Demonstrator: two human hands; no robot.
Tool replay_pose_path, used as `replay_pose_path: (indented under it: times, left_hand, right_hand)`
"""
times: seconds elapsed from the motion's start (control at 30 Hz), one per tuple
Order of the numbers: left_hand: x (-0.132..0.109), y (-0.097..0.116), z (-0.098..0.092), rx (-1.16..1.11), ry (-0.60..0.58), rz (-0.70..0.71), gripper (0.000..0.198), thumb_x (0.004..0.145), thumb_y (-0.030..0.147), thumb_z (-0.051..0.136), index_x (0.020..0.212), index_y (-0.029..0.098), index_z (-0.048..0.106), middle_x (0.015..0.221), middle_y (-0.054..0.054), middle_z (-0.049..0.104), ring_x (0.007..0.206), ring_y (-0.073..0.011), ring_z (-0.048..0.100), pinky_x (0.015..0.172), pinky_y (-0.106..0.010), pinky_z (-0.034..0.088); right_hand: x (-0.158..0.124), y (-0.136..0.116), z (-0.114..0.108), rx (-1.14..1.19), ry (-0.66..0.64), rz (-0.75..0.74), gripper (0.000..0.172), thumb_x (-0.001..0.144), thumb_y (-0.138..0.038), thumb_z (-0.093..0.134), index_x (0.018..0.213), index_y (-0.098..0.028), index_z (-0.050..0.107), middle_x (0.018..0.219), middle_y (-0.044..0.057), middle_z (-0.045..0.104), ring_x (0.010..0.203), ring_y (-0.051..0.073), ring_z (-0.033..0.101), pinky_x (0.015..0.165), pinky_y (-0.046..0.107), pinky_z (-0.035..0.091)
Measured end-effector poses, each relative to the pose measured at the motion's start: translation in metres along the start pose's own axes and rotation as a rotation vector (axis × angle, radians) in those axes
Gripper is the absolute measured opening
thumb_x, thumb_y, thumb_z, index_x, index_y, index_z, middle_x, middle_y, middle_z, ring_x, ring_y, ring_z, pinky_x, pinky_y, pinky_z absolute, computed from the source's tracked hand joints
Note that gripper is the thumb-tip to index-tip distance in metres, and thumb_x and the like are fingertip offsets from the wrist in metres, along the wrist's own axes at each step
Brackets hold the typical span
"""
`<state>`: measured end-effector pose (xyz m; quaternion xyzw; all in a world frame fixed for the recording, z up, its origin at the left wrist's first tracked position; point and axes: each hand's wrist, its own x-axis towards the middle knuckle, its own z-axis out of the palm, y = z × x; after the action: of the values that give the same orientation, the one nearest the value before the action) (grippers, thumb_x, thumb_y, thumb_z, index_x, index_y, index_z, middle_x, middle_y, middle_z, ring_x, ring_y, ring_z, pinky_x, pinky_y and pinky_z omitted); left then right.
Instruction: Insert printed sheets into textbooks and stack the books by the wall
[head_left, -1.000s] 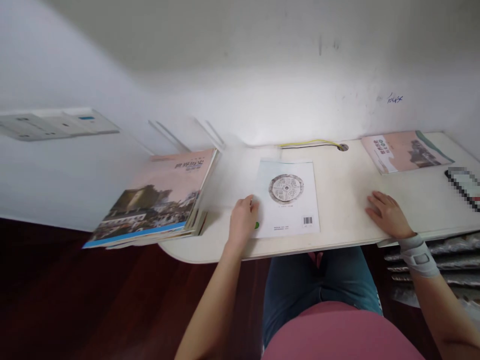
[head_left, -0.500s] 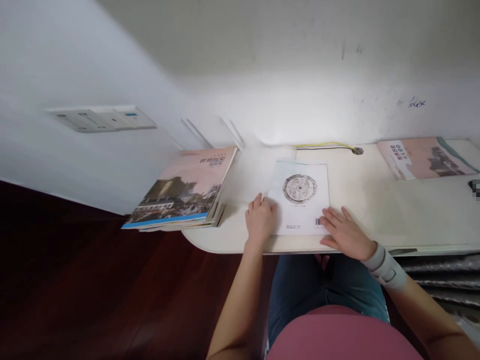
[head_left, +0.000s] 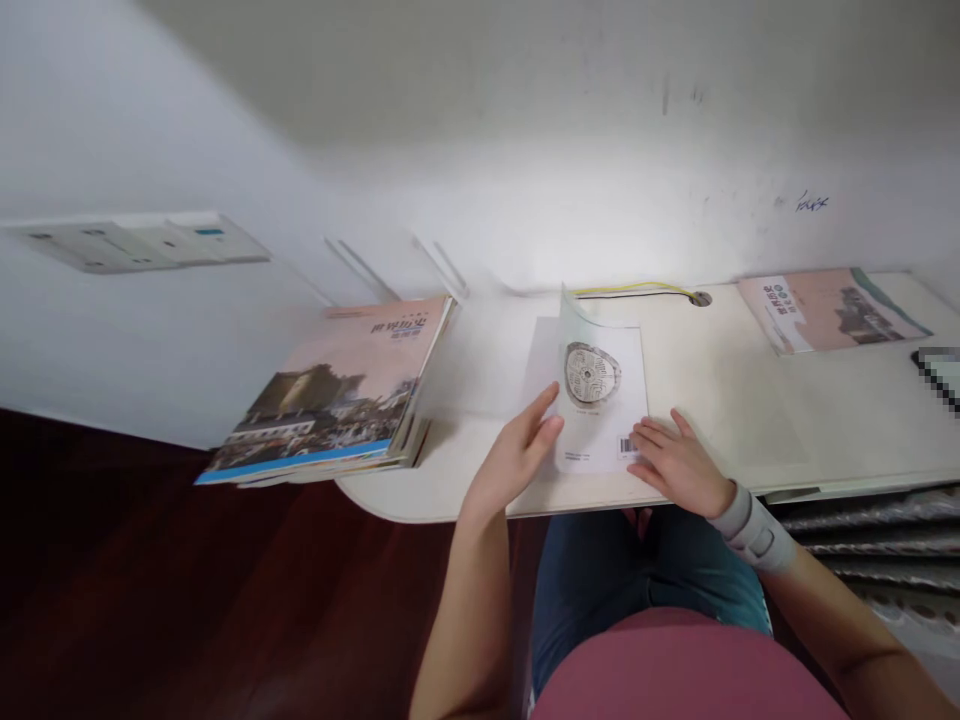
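The thin book [head_left: 600,400] lies on the desk [head_left: 750,440]. Its cover [head_left: 579,330] is half lifted, not yet fully open. The left hand's [head_left: 517,460] open fingers touch the lifted edge. The right hand [head_left: 679,465] rests open on the book's corner, gripping nothing.

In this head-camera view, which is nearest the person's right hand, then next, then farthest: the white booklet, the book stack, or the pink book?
1. White booklet: centre of the desk, under the right hand.
2. Pink book: back right of the desk.
3. Book stack: far left.

Smooth paper booklet [head_left: 600,420] on matt white desktop [head_left: 750,430].
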<state>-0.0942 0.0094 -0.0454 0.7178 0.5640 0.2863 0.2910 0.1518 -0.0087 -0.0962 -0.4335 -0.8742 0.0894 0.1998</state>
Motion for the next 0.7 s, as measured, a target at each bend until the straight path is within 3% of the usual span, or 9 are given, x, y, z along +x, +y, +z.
replay_pose_path:
  times: [0.07, 0.13, 0.23, 0.33, 0.4, 0.47, 0.6, 0.7]
  left_hand:
    - [-0.001, 0.016, 0.007, -0.064, -0.126, 0.131, 0.077, 0.089, 0.066, 0.02, 0.146, 0.014, 0.028, 0.15, -0.013, 0.032, 0.135, -0.0264, 0.035, 0.106, -0.04, 0.037]
    - [0.001, 0.03, 0.025, 0.023, -0.218, 0.243, 0.079, 0.088, 0.066, 0.024, 0.149, 0.017, 0.016, 0.154, -0.012, 0.02, 0.141, -0.0264, 0.021, 0.111, -0.044, 0.027]
    - [0.01, 0.044, 0.064, 0.32, -0.267, 0.337, 0.082, 0.086, 0.062, 0.042, 0.15, 0.02, 0.011, 0.156, -0.012, 0.012, 0.143, -0.0311, 0.005, 0.112, -0.057, 0.016]
    - [0.018, 0.05, 0.098, 0.564, -0.233, 0.386, 0.068, 0.091, 0.043, 0.046, 0.148, 0.019, 0.019, 0.155, -0.014, 0.016, 0.142, -0.0342, 0.005, 0.109, -0.062, 0.013]
    - [0.023, 0.054, 0.113, 0.647, -0.234, 0.415, 0.056, 0.094, 0.027, 0.038, 0.148, 0.02, 0.022, 0.154, -0.013, 0.021, 0.142, -0.0326, 0.011, 0.11, -0.06, 0.015]
    - [0.028, 0.058, 0.125, 0.691, -0.25, 0.433, 0.053, 0.095, 0.018, 0.031, 0.147, 0.021, 0.024, 0.153, -0.012, 0.025, 0.141, -0.0322, 0.015, 0.11, -0.061, 0.016]
    - [0.037, 0.068, 0.146, 0.721, -0.287, 0.45, 0.051, 0.095, 0.018, 0.028, 0.146, 0.022, 0.029, 0.152, -0.012, 0.026, 0.141, -0.034, 0.017, 0.108, -0.065, 0.014]
    - [0.043, 0.07, 0.161, 0.721, -0.322, 0.465, 0.049, 0.096, 0.022, 0.03, 0.145, 0.023, 0.03, 0.152, -0.012, 0.026, 0.141, -0.0341, 0.018, 0.108, -0.065, 0.013]
  right_hand:
    - [0.004, 0.0, -0.005, 0.255, 0.113, 0.098, 0.039, 0.093, -0.039, 0.042, 0.122, -0.018, 0.056, 0.115, 0.013, 0.066, 0.108, 0.025, 0.061, 0.101, 0.051, 0.039]
    - [0.008, 0.003, -0.009, 0.543, 0.213, 0.208, 0.041, 0.093, -0.041, 0.04, 0.124, -0.018, 0.054, 0.106, 0.01, 0.07, 0.09, 0.021, 0.067, 0.085, 0.041, 0.052]
    - [0.011, 0.014, -0.013, 0.782, 0.333, 0.371, 0.04, 0.09, -0.04, 0.044, 0.122, -0.018, 0.055, 0.085, 0.004, 0.072, 0.069, 0.016, 0.066, 0.066, 0.031, 0.055]
    - [0.005, 0.032, -0.016, 0.8, 0.359, 0.459, 0.041, 0.085, -0.035, 0.051, 0.12, -0.015, 0.055, 0.075, 0.001, 0.07, 0.066, 0.015, 0.064, 0.065, 0.029, 0.054]
    - [-0.005, 0.046, -0.019, 0.699, 0.362, 0.485, 0.041, 0.085, -0.034, 0.049, 0.121, -0.014, 0.054, 0.08, 0.004, 0.071, 0.071, 0.017, 0.066, 0.069, 0.031, 0.055]
    - [-0.019, 0.059, -0.023, 0.433, 0.385, 0.531, 0.041, 0.089, -0.033, 0.044, 0.124, -0.014, 0.053, 0.096, 0.01, 0.071, 0.085, 0.021, 0.067, 0.079, 0.035, 0.053]
    - [-0.046, 0.08, -0.024, -0.202, 0.273, 0.615, 0.048, 0.089, -0.031, 0.045, 0.13, -0.006, 0.047, 0.133, 0.023, 0.051, 0.124, 0.032, 0.048, 0.101, 0.049, 0.038]
    - [-0.059, 0.088, -0.017, -0.333, 0.168, 0.606, 0.048, 0.09, -0.03, 0.044, 0.129, -0.003, 0.047, 0.137, 0.025, 0.047, 0.131, 0.033, 0.039, 0.104, 0.049, 0.034]
